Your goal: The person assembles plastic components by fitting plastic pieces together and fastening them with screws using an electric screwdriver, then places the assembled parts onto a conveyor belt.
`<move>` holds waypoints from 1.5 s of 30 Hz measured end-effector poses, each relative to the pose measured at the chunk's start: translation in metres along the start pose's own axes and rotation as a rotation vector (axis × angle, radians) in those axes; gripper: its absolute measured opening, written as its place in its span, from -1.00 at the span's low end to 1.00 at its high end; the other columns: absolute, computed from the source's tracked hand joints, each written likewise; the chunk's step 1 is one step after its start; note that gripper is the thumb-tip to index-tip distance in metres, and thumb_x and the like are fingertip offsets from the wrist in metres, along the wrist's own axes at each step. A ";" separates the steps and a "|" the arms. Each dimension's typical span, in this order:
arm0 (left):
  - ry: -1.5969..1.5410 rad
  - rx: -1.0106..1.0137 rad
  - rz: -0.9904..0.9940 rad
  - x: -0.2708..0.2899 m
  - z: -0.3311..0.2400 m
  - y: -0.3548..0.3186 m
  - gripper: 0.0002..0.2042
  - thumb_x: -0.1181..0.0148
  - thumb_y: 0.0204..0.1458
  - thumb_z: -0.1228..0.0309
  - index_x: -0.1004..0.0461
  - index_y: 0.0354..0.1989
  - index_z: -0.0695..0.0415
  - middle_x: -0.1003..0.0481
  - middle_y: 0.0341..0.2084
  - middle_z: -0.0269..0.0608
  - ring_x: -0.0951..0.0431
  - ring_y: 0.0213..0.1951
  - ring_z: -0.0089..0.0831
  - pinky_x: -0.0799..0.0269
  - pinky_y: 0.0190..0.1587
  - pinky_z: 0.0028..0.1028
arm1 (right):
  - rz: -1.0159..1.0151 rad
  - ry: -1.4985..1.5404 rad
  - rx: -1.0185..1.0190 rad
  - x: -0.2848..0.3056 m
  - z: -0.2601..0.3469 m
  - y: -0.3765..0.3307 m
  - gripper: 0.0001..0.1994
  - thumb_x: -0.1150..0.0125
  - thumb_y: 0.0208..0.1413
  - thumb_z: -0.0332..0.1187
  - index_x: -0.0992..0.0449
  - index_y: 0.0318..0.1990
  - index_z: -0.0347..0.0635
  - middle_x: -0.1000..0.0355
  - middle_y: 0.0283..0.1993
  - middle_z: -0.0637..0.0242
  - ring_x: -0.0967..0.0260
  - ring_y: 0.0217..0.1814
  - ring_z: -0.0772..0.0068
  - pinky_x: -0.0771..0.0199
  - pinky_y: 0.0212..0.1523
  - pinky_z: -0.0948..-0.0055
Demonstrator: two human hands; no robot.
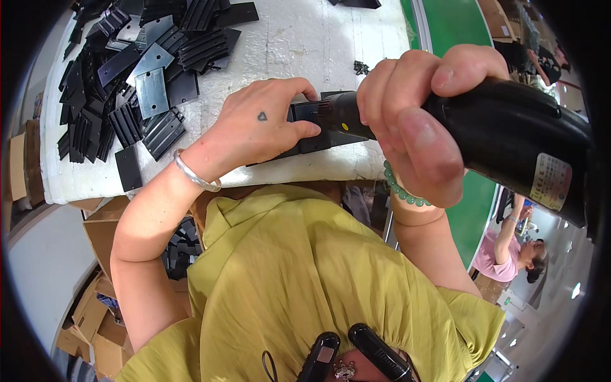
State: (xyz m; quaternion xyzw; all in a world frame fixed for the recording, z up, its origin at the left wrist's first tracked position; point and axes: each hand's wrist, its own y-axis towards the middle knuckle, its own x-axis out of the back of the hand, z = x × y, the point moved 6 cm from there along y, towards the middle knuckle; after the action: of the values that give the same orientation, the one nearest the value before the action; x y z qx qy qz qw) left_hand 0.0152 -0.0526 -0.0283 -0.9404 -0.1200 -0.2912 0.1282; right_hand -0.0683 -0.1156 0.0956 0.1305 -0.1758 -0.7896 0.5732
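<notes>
I have the left hand (254,124) low over the counter (280,51), thumb and forefinger set on either side of a black part (302,113), holding it against the white surface. The right hand (420,108) is wrapped firmly around a black handheld power screwdriver (503,121), whose nose points back toward the left hand and sits right over that part (from this angle I can't tell whether its tip is touching). So the part lies directly under the left hand's fingertips, just left of the right hand.

Just beyond the right hand I can make out a small cluster of black screws (361,67). To the left of the left hand and past it spreads a heap of black and silver plates (151,92), with ribbed black pieces (202,49) among them. One flat black plate (128,167) lies nearer the counter's edge, left of the wrist with the silver bangle (194,172). A green bead bracelet (401,190) circles the right wrist. Well off to the right of that hand I see a person in pink (499,258).
</notes>
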 end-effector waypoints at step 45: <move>0.159 -0.799 -0.412 0.001 -0.078 0.059 -0.87 -0.28 -0.22 0.46 -0.55 -0.44 0.14 -0.50 -0.48 -0.28 -0.40 -0.25 -0.22 -0.33 -0.20 -0.34 | -0.414 0.110 0.393 0.111 0.034 -0.023 -0.65 0.06 -0.05 -0.46 -0.22 -0.02 -0.13 -0.09 -0.65 0.39 -0.05 -0.66 0.51 -0.22 -0.47 0.42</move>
State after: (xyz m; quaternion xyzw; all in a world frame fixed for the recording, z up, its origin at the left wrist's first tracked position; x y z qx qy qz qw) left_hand -0.0067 -0.1326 0.0242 -0.8474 -0.1726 -0.4055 -0.2962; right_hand -0.1359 -0.2105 0.1159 0.3145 -0.2638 -0.8324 0.3723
